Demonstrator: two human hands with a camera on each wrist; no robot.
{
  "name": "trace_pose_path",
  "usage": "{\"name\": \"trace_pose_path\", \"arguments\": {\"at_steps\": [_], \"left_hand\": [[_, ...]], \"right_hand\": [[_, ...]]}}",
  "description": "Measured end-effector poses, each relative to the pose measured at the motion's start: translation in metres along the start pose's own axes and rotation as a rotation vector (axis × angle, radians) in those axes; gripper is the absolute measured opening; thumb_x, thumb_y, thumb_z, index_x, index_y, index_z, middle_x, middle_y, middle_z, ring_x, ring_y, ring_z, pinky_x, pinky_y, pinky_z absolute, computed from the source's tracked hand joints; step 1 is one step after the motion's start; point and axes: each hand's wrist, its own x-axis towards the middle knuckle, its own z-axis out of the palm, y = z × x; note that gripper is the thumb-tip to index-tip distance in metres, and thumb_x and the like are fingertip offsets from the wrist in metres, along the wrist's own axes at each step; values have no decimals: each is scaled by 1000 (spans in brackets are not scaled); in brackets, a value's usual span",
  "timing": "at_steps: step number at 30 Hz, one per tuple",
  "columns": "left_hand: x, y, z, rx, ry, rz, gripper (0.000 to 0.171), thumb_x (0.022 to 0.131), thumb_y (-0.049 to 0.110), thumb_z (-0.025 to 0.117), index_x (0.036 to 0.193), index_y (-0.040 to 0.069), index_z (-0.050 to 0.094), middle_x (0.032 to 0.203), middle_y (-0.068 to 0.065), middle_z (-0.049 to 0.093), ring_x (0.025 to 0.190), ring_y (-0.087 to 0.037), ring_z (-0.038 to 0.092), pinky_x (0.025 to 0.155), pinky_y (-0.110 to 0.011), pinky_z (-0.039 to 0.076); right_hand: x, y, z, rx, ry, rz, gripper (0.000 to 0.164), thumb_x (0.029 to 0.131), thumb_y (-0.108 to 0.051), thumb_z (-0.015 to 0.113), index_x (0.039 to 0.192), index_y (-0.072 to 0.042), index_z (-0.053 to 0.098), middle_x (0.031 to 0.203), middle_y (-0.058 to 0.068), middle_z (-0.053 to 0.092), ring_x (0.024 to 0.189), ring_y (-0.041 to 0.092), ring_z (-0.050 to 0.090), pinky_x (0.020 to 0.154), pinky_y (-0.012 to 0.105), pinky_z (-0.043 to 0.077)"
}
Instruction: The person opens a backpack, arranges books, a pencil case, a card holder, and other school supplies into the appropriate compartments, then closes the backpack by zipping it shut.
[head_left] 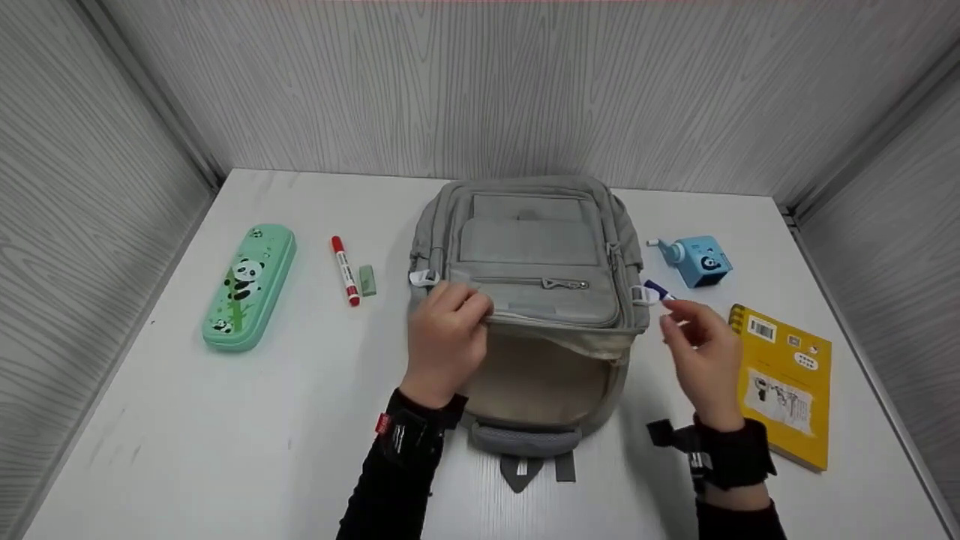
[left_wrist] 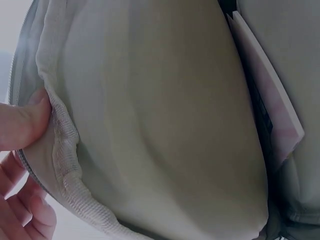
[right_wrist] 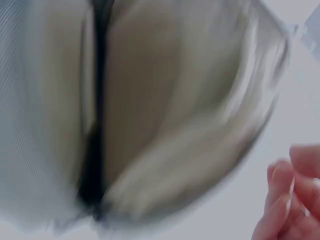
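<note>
A grey backpack lies on the table with its main compartment unzipped and its beige lining showing. My left hand pinches the zippered edge of the front panel; in the left wrist view the thumb presses on the inner side of that edge. Inside the bag, a pale pinkish flat item stands against the back. My right hand hovers off the bag's right side, fingers loosely curled with nothing between them. Close to its fingertips are a white strap tab and a partly hidden blue-capped marker.
Left of the bag lie a green panda pencil case, a red marker and a green eraser. On the right are a blue pencil sharpener with a crank and a yellow notebook. Grey panels wall the table.
</note>
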Motion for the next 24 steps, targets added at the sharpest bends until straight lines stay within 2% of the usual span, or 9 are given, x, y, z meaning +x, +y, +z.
{"name": "trace_pose_path", "arguments": {"at_steps": [3,6,8,10,12,15,19,24], "left_hand": [[2,1,0,9,3,-8,28,64,-16,57,71,11,62,75,-4,57,67,-22,48,61,-31,41],[3,1,0,16,-6,-19,28,61,-15,58,70,10,62,74,-4,58,67,-22,50,61,-31,42],[4,0,0,16,-15,-27,28,60,-15,58,70,10,62,74,-4,57,67,-22,50,61,-32,43],[5,0,0,17,-21,-33,28,59,-15,59,70,10,63,74,-4,57,67,-22,51,61,-32,43],[5,1,0,20,-24,-37,28,58,-15,59,70,10,63,74,-4,58,67,-23,51,61,-32,43],[6,1,-1,21,-23,-39,28,57,-15,59,70,9,63,75,-4,58,68,-23,52,61,-33,44],[7,1,0,14,-16,-36,27,58,-15,59,70,9,63,75,-4,58,67,-22,51,60,-33,44],[8,2,1,17,-13,-38,26,59,-15,59,70,9,63,74,-4,57,67,-22,51,59,-33,43]], "right_hand": [[13,36,-22,-186,39,269,38,100,-21,56,134,-2,58,121,20,62,97,19,56,86,21,46],[22,74,-47,-366,-28,531,61,101,-34,51,149,1,39,142,32,45,122,39,45,101,47,43],[24,97,-64,-461,-117,678,74,99,-43,50,151,6,29,143,39,35,123,50,37,101,61,39],[23,114,-78,-518,-218,782,84,97,-50,50,150,10,25,136,44,32,116,55,35,96,66,37],[21,125,-89,-547,-294,842,89,94,-54,52,147,13,24,126,46,33,108,55,35,91,67,39],[20,134,-98,-529,-344,916,101,92,-57,55,149,14,11,129,50,27,114,60,31,97,70,35],[22,139,-104,-509,-361,1002,113,91,-58,55,151,11,-11,141,54,13,128,65,20,109,71,26],[23,142,-108,-493,-360,1044,119,89,-60,60,151,9,-14,144,53,13,128,62,21,108,69,29]]}}
